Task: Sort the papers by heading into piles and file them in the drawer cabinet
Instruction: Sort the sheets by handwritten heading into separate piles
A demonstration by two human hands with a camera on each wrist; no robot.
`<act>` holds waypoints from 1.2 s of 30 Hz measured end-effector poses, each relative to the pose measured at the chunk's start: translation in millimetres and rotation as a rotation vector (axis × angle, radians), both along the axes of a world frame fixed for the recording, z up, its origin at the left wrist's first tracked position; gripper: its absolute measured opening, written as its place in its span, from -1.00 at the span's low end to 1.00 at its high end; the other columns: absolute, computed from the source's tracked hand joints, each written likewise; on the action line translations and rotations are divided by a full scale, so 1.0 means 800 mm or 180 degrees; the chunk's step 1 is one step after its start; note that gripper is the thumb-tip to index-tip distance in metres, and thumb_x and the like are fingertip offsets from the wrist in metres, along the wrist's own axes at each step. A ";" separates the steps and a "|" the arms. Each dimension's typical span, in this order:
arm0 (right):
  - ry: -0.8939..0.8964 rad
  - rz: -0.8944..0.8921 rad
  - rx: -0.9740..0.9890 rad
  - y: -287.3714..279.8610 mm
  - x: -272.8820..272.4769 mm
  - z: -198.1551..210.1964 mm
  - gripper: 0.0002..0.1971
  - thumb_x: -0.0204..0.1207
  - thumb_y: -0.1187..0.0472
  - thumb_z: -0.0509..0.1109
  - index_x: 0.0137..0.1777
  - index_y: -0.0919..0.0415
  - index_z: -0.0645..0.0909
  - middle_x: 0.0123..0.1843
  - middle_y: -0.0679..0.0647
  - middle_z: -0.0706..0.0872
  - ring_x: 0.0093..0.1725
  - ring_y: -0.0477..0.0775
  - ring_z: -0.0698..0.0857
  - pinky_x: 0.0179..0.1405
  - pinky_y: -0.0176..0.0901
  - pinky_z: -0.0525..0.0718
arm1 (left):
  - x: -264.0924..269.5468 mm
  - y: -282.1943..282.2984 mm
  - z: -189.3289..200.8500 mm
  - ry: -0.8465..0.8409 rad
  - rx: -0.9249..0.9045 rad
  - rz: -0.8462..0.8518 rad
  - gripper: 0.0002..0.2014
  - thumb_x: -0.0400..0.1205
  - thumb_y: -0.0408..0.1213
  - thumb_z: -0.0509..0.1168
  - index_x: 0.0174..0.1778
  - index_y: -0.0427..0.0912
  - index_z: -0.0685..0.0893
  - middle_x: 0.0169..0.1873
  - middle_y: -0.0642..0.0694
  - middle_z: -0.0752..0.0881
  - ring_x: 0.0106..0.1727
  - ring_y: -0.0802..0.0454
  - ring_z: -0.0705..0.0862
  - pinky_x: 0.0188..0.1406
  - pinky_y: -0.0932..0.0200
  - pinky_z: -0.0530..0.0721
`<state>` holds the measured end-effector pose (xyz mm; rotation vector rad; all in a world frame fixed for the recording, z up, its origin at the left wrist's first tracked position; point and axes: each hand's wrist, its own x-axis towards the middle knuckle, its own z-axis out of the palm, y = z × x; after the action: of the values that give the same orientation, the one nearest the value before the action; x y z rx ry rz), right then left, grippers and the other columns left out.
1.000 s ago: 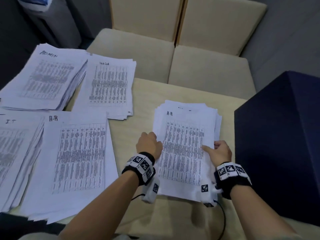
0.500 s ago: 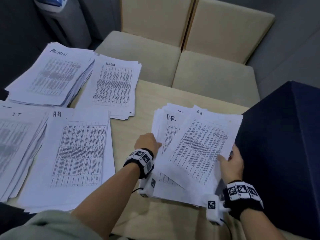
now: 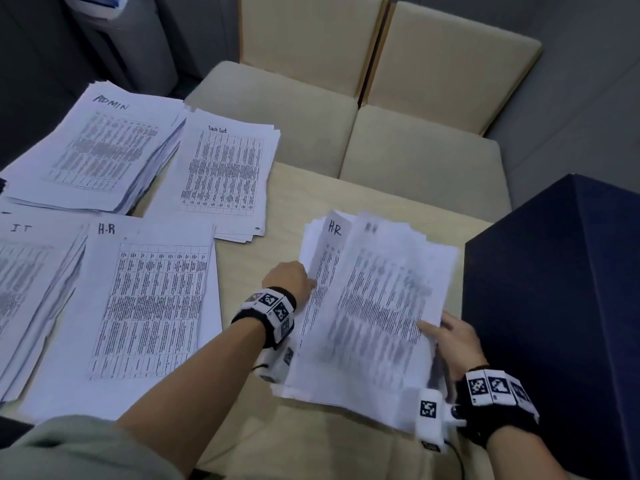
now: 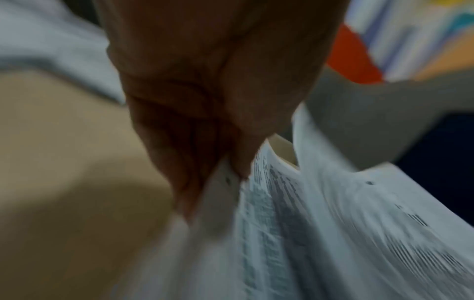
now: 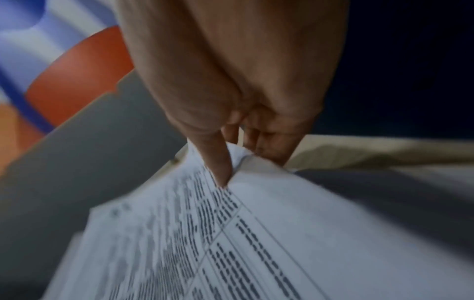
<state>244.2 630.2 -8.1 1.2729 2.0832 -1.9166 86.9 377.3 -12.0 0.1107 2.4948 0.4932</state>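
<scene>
A loose stack of printed papers lies on the table at centre right. My right hand pinches the right edge of the blurred top sheet, thumb on top and fingers underneath, as the right wrist view shows. My left hand pinches the left edge of the sheet beneath, headed H-R; the left wrist view shows its fingers closed on the paper edge. Sorted piles lie to the left: ADMIN, Task List, IT and H-R.
A dark blue cabinet stands tight against the stack's right side. Two beige chairs sit beyond the table's far edge. A grey bin stands at the back left.
My right hand peeled the top sheet off the stack and swung it right, baring another H-R sheet, then brought it back over the stack. My left hand stayed at the left edge.
</scene>
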 end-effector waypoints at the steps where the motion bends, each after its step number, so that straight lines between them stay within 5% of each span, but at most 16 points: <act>1: -0.0101 0.0176 0.0285 0.001 0.000 -0.005 -0.75 0.52 0.53 0.43 0.00 0.17 0.75 0.00 0.23 0.85 -0.14 0.14 0.79 0.02 -0.01 0.76 | -0.003 -0.003 0.008 0.0075 -0.0257 -0.0263 -0.67 0.68 0.02 0.27 -0.22 -0.19 0.54 -0.22 -0.14 0.68 -0.19 -0.12 0.65 -0.13 0.10 0.69; 3: -0.0206 0.0285 0.0568 0.005 0.001 -0.012 -0.75 0.51 0.54 0.42 -0.07 0.17 0.76 0.01 0.31 0.83 -0.11 0.16 0.75 0.14 0.10 0.71 | -0.010 -0.011 0.021 0.0253 -0.0552 -0.0686 -0.65 0.71 0.07 0.18 -0.13 -0.18 0.58 -0.21 -0.11 0.65 -0.19 -0.11 0.62 -0.11 0.10 0.67; 6: -0.0125 0.0046 0.0565 0.001 -0.002 -0.010 -0.80 0.47 0.56 0.41 -0.21 0.27 0.74 -0.05 0.44 0.79 -0.12 0.15 0.70 0.04 0.07 0.67 | -0.019 -0.022 0.026 0.0242 -0.0215 -0.0861 -0.61 0.72 0.02 0.18 -0.28 -0.21 0.58 -0.29 -0.12 0.67 -0.25 -0.13 0.64 -0.25 0.15 0.58; 9: 0.0167 -0.0408 -0.0138 -0.004 -0.005 -0.002 -0.77 0.42 0.65 0.31 -0.18 0.36 0.68 -0.15 0.29 0.75 -0.08 0.21 0.69 0.01 0.00 0.64 | -0.016 -0.032 0.021 0.0253 0.0677 -0.0574 -0.70 0.72 -0.23 0.21 -0.28 -0.28 0.64 -0.31 -0.18 0.71 -0.19 -0.22 0.71 -0.30 0.14 0.52; 12: 0.0520 -0.0778 -0.0667 -0.005 -0.003 -0.004 -0.74 0.39 0.67 0.25 -0.20 0.38 0.70 -0.11 0.35 0.73 0.03 0.32 0.66 0.22 0.16 0.59 | -0.003 -0.037 0.017 0.0005 0.1777 0.0076 -0.73 0.61 -0.56 0.24 0.06 -0.25 0.80 -0.08 -0.13 0.81 -0.17 0.02 0.71 -0.12 0.21 0.62; 17: 0.0630 -0.0602 -0.0562 -0.019 -0.003 0.004 -0.72 0.44 0.68 0.34 0.02 0.37 0.65 -0.16 0.12 0.86 -0.05 0.19 0.79 -0.17 -0.23 0.78 | 0.026 -0.026 0.012 -0.0892 0.2686 0.0609 -0.63 0.46 -0.81 0.23 -0.57 -0.38 0.69 -0.54 0.01 0.71 -0.46 0.11 0.62 -0.44 0.32 0.53; 19: 0.0562 -0.0497 -0.0433 -0.023 -0.006 0.007 -0.64 0.40 0.76 0.27 0.02 0.36 0.64 -0.17 0.14 0.85 -0.01 0.25 0.76 -0.21 -0.27 0.78 | 0.032 -0.018 0.011 -0.1226 0.2869 0.0560 -0.57 0.40 -0.86 0.17 -0.51 -0.32 0.78 -0.32 -0.11 0.82 -0.20 -0.01 0.78 -0.31 0.30 0.67; 21: 0.0596 -0.0417 -0.0601 -0.020 -0.007 0.006 -0.54 0.36 0.76 0.30 0.17 0.35 0.61 -0.01 0.29 0.81 0.11 0.37 0.76 0.05 -0.07 0.77 | 0.033 -0.011 0.009 -0.1412 0.2948 0.0590 -0.55 0.40 -0.85 0.18 -0.40 -0.26 0.84 -0.11 -0.15 0.85 -0.01 0.05 0.81 -0.19 0.30 0.71; 24: 0.0491 -0.0084 -0.1029 -0.018 -0.006 0.009 -0.51 0.37 0.63 0.42 0.31 0.37 0.61 0.13 0.32 0.81 0.22 0.34 0.75 0.23 0.11 0.66 | 0.027 -0.003 -0.001 -0.0828 0.2462 0.0955 -0.59 0.52 -0.74 0.09 -0.21 -0.23 0.77 -0.08 -0.12 0.79 -0.01 0.02 0.78 -0.29 0.39 0.61; 27: 0.0334 -0.0225 -0.0553 -0.015 -0.009 0.010 -0.76 0.40 0.67 0.37 0.04 0.51 0.67 -0.13 0.23 0.85 0.08 0.29 0.77 -0.07 -0.21 0.73 | 0.021 0.004 -0.012 0.0153 0.1147 0.0849 -0.84 0.60 -0.40 0.25 0.07 -0.19 0.64 0.05 -0.13 0.68 0.13 -0.13 0.67 0.04 0.12 0.62; 30: 0.0303 -0.0404 -0.0505 -0.012 -0.007 0.013 -0.81 0.38 0.67 0.31 -0.07 0.55 0.67 -0.25 0.18 0.83 -0.04 0.21 0.73 -0.08 -0.19 0.63 | 0.025 0.010 -0.019 0.0025 0.0130 0.0331 -0.58 0.60 -0.08 0.36 0.27 -0.25 0.51 0.19 -0.19 0.57 0.19 -0.17 0.62 0.13 0.01 0.62; 34: 0.0273 -0.0544 -0.0684 -0.006 -0.005 0.012 -0.75 0.41 0.61 0.29 0.06 0.56 0.64 -0.09 0.33 0.79 -0.05 0.29 0.75 -0.08 0.01 0.64 | 0.017 0.007 -0.025 0.0134 0.0301 0.0363 -0.65 0.56 -0.02 0.44 -0.32 -0.16 0.50 -0.35 -0.10 0.59 -0.31 -0.10 0.60 -0.33 0.13 0.57; 36: 0.0235 -0.0658 -0.0743 -0.004 -0.009 0.005 -0.71 0.39 0.60 0.31 0.13 0.57 0.62 -0.05 0.38 0.75 -0.01 0.34 0.74 -0.04 0.09 0.67 | 0.010 -0.002 -0.023 0.0256 0.0327 0.0316 -0.59 0.59 -0.04 0.42 -0.43 -0.16 0.45 -0.47 -0.08 0.56 -0.36 -0.11 0.62 -0.37 0.15 0.58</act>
<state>237.4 626.9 -4.3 1.4306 1.7499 -2.2447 95.1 375.3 -30.7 0.0479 2.5626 0.6707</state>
